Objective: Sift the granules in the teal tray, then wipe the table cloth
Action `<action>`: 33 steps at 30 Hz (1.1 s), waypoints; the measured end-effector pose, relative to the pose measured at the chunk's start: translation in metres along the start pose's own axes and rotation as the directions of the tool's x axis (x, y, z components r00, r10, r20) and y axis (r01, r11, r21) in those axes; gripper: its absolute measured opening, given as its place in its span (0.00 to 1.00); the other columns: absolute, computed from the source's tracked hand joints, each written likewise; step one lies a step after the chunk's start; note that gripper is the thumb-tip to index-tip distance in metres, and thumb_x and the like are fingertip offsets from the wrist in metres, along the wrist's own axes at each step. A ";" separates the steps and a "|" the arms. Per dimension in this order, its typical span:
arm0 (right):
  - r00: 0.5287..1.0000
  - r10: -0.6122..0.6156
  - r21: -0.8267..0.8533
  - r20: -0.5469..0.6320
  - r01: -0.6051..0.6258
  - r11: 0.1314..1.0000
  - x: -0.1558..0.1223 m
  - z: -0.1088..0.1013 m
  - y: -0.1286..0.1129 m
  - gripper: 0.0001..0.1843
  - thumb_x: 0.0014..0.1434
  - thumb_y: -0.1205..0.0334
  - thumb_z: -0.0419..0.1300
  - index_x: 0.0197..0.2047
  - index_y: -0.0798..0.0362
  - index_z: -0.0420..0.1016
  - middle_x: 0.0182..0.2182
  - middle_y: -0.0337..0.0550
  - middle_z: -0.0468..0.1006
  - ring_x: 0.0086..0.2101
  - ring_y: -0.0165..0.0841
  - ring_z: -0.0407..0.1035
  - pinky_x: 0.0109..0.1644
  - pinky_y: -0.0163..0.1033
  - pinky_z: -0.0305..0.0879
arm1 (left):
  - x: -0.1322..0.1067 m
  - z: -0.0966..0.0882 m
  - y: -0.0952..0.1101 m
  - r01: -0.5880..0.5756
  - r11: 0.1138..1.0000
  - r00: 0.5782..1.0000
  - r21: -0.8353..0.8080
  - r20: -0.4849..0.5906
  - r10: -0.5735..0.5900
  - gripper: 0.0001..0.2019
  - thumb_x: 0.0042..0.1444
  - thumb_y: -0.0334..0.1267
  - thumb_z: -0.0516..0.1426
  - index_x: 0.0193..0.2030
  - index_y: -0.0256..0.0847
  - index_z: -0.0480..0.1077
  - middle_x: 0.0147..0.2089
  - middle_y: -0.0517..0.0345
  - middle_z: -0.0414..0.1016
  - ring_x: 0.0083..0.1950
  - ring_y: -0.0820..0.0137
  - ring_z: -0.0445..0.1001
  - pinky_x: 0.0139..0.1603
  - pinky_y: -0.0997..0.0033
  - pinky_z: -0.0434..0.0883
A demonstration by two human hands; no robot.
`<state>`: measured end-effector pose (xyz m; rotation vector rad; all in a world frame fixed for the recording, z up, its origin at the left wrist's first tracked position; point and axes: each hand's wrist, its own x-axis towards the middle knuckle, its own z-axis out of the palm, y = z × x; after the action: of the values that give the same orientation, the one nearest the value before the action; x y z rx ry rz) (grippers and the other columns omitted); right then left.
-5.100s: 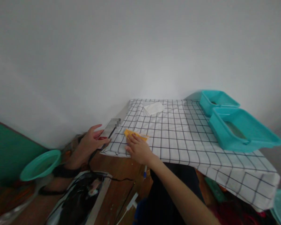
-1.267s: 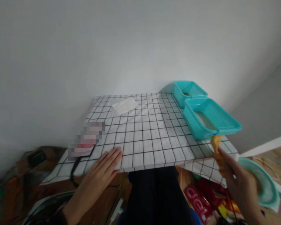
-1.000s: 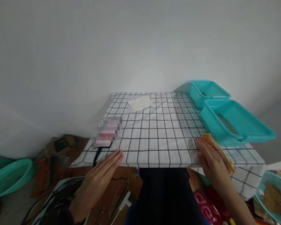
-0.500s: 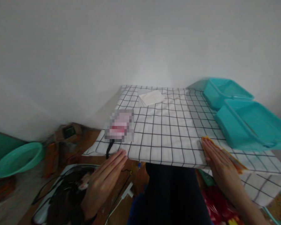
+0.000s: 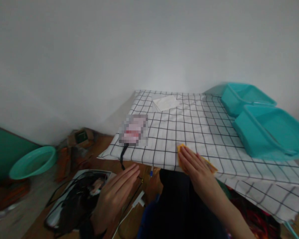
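Orange cloth [image 5: 209, 166] lies pressed under the flat right hand [image 5: 195, 166] at the checked tablecloth's [image 5: 189, 129] near edge; left hand [image 5: 117, 196] hovers open, empty; wiping seems partway

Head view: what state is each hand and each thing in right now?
Right hand: flat, open, pressed on yellow cloth.
Yellow cloth: flat on checked tablecloth, mostly covered.
Left hand: open, empty, off the tablecloth.
Checked tablecloth: spread, right corner drooping.
White napkin: folded, lying flat.
Near teal tub: upright, lidless.
Far teal tub: upright, lidless.
Teal basin: upright on floor.
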<state>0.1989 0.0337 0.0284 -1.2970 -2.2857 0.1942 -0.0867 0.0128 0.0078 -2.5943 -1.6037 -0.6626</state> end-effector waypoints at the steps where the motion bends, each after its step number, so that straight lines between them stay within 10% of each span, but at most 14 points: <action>1: 1.000 0.019 -0.044 -0.016 -0.020 0.999 -0.006 0.000 0.010 0.42 0.65 0.78 0.43 0.77 0.39 0.43 0.72 0.41 0.54 0.71 0.39 0.47 0.71 0.61 0.52 | -0.005 -0.007 -0.006 -0.002 1.000 1.000 0.000 -0.007 0.002 0.17 0.65 0.48 0.58 0.57 0.45 0.70 0.60 0.50 0.71 0.55 0.62 0.74 0.53 0.55 0.76; 7: 0.997 0.001 -0.116 -0.078 -0.010 0.993 -0.020 0.000 0.029 0.35 0.68 0.73 0.47 0.76 0.45 0.50 0.71 0.44 0.57 0.69 0.42 0.52 0.70 0.59 0.58 | -0.028 -0.018 -0.031 -0.060 0.998 0.996 0.003 -0.061 0.060 0.17 0.69 0.40 0.51 0.62 0.47 0.69 0.59 0.51 0.76 0.56 0.64 0.77 0.57 0.56 0.76; 22: 0.969 -0.199 -0.102 -0.147 0.185 0.977 0.103 0.096 -0.104 0.22 0.68 0.70 0.55 0.63 0.66 0.71 0.62 0.57 0.71 0.62 0.42 0.66 0.66 0.44 0.66 | -0.012 -0.031 -0.029 0.036 0.990 0.938 0.134 -0.347 0.012 0.15 0.65 0.26 0.53 0.56 0.41 0.72 0.57 0.51 0.78 0.60 0.68 0.75 0.63 0.65 0.72; 33: 0.949 -0.254 -0.067 -0.184 0.246 0.967 0.073 0.073 -0.063 0.22 0.68 0.71 0.53 0.63 0.57 0.72 0.62 0.50 0.73 0.61 0.38 0.68 0.65 0.44 0.68 | 0.018 -0.019 -0.034 0.044 0.924 0.951 0.380 -0.299 0.078 0.13 0.67 0.31 0.51 0.52 0.35 0.74 0.54 0.49 0.80 0.56 0.62 0.78 0.58 0.60 0.75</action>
<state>0.0845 0.0695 0.0130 -0.9859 -2.2705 -0.0663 -0.1157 0.0400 0.0244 -2.1033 -1.4404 -0.6383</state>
